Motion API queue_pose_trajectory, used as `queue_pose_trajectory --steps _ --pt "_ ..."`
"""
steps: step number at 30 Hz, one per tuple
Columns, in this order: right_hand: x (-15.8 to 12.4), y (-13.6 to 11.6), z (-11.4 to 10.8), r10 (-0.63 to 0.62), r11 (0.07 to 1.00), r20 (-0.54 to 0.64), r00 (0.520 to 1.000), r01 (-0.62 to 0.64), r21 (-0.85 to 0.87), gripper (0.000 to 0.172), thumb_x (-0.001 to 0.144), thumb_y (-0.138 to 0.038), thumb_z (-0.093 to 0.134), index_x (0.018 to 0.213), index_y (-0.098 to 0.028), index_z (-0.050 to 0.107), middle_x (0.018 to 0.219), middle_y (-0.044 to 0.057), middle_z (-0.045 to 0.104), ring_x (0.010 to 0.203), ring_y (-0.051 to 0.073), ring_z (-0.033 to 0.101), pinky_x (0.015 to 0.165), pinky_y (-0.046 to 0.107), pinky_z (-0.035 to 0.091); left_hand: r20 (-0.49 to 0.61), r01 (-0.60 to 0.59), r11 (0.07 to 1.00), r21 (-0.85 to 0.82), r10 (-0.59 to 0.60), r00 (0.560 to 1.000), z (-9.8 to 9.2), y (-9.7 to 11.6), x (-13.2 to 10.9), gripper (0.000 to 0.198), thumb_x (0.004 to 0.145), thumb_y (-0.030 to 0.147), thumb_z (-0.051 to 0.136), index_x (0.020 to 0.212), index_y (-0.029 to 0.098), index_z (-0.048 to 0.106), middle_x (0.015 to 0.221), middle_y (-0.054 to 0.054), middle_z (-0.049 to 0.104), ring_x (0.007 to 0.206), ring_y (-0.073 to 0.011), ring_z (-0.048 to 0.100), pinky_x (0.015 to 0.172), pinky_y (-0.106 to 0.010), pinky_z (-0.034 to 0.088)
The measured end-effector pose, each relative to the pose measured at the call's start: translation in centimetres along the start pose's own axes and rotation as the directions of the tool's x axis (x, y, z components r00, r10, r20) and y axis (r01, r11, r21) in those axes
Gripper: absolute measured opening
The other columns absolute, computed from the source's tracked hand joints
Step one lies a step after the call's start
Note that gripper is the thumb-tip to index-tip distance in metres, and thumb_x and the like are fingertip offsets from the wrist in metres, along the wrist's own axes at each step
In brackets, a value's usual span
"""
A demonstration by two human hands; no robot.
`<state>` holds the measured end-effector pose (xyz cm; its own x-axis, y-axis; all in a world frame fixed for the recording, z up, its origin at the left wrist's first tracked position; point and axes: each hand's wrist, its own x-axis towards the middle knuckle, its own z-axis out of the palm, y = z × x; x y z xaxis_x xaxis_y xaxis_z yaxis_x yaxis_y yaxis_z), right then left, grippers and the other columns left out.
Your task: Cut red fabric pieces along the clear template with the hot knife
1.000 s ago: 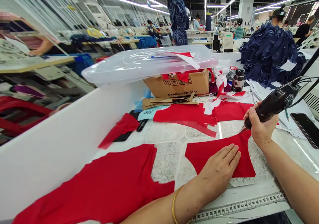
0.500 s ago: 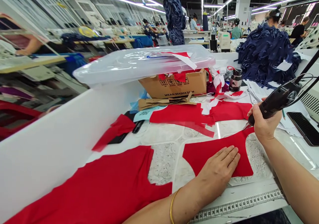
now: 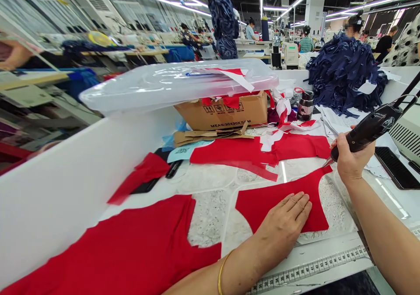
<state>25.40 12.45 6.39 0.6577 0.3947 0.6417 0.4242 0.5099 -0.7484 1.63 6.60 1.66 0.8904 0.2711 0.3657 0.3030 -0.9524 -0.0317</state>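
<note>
A curved red fabric piece (image 3: 262,201) lies flat on the table's marbled surface (image 3: 210,218). My left hand (image 3: 288,216) presses on it, palm down with the fingers stretched out and lying side by side. In my right hand (image 3: 352,157) is a black handheld tool (image 3: 372,126) with a cord, its metal tip at the upper right corner of the red piece. A larger red fabric (image 3: 124,247) spreads over the left front. Behind the curved piece are more red fabric pieces (image 3: 229,152).
A cardboard box (image 3: 226,113) under a clear plastic bag (image 3: 183,82) stands at the back, near a dark jar (image 3: 305,106). Navy strips (image 3: 348,74) are heaped at the back right. A phone (image 3: 397,166) lies at right. A measuring tape (image 3: 308,270) runs along the front edge.
The view has shifted slightly, moving most things a little left in the picture. The tool's tip has come slightly away from the fabric's corner area, while my left hand stays on the piece.
</note>
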Motion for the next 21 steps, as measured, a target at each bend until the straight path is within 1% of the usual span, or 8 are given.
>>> queue_pose_trajectory --steps 5,7,9,11,13,16,18,21 --pt "0.0 0.4 0.3 -0.03 0.999 -0.024 0.999 0.029 -0.037 0.045 0.075 -0.046 0.077 0.104 -0.022 0.053 0.083 0.0 0.059 0.076 0.02 0.065 0.066 0.037 0.056 0.014 -0.003 1.0 0.001 0.003 1.0 0.4 -0.1 -0.1 0.046 0.093 0.003 0.049 0.139 0.007 0.056 0.141 -0.016 0.064 0.137 -0.024 0.057 0.115 -0.038 0.047" --pt "-0.1 0.4 0.5 -0.033 0.999 -0.036 0.999 0.031 -0.044 0.045 0.075 -0.047 0.077 0.103 -0.022 0.053 0.084 0.001 0.059 0.08 0.022 0.065 0.067 0.037 0.057 0.017 -0.001 1.0 0.0 0.001 1.0 0.2 -0.1 0.0 0.048 0.092 0.003 0.048 0.139 0.007 0.056 0.141 -0.016 0.064 0.137 -0.0237 0.057 0.115 -0.038 0.047" --pt "-0.2 0.2 0.7 -0.033 0.999 -0.046 0.998 0.031 -0.035 0.046 0.074 -0.048 0.076 0.104 -0.023 0.052 0.085 0.001 0.059 0.082 0.022 0.066 0.068 0.038 0.056 0.018 0.007 1.0 0.003 -0.007 1.0 -0.4 -0.3 0.0 0.051 0.091 0.001 0.046 0.14 0.008 0.055 0.141 -0.015 0.064 0.136 -0.023 0.057 0.114 -0.038 0.048" --pt "-0.3 0.0 0.6 -0.039 0.999 -0.061 0.997 0.038 -0.027 0.047 0.074 -0.048 0.077 0.105 -0.023 0.052 0.086 0.001 0.059 0.082 0.023 0.066 0.068 0.038 0.056 0.0 0.031 0.999 0.022 -0.031 1.0 -1.5 -0.7 -0.2 0.054 0.087 -0.001 0.044 0.139 0.008 0.056 0.139 -0.016 0.065 0.134 -0.0233 0.058 0.112 -0.039 0.05" --pt "-0.3 -0.4 0.4 -0.048 0.998 -0.065 0.997 0.046 -0.032 0.047 0.073 -0.048 0.077 0.105 -0.023 0.052 0.085 0.001 0.059 0.08 0.022 0.065 0.068 0.037 0.055 -0.014 0.087 0.995 0.055 -0.087 0.996 -2.7 -1.6 -0.7 0.054 0.084 -0.003 0.045 0.135 0.009 0.059 0.133 -0.016 0.068 0.128 -0.025 0.062 0.107 -0.04 0.053" --pt "-0.2 -1.0 0.1 -0.041 0.997 -0.033 0.999 0.038 -0.064 0.044 0.073 -0.047 0.078 0.1 -0.025 0.051 0.078 -0.002 0.055 0.071 0.02 0.061 0.065 0.036 0.053 0.029 0.226 0.968 0.104 -0.231 0.973 -4.2 -3.6 -2.0 0.042 0.087 -0.001 0.047 0.123 0.013 0.064 0.117 -0.014 0.071 0.11 -0.0258 0.067 0.096 -0.04 0.058" --pt "-0.2 -1.6 -0.1 -0.027 0.993 -0.022 0.999 0.024 -0.114 0.041 0.071 -0.046 0.078 0.092 -0.025 0.049 0.072 -0.004 0.052 0.064 0.018 0.056 0.064 0.035 0.05 0.069 0.32 0.938 0.132 -0.331 0.941 -4.8 -5.0 -3.0 0.03 0.094 0.007 0.05 0.119 0.015 0.064 0.11 -0.012 0.07 0.102 -0.0252 0.066 0.09 -0.04 0.058" --pt "-0.2 -2.4 -0.3 -0.013 0.98 -0.046 0.999 0.004 -0.198 0.044 0.067 -0.048 0.079 0.083 -0.026 0.044 0.067 -0.006 0.047 0.059 0.017 0.051 0.065 0.036 0.048 0.118 0.457 0.882 0.111 -0.468 0.876 -5.0 -6.3 -3.9 0.023 0.098 0.018 0.054 0.121 0.016 0.06 0.111 -0.012 0.066 0.103 -0.0253 0.062 0.09 -0.04 0.056"
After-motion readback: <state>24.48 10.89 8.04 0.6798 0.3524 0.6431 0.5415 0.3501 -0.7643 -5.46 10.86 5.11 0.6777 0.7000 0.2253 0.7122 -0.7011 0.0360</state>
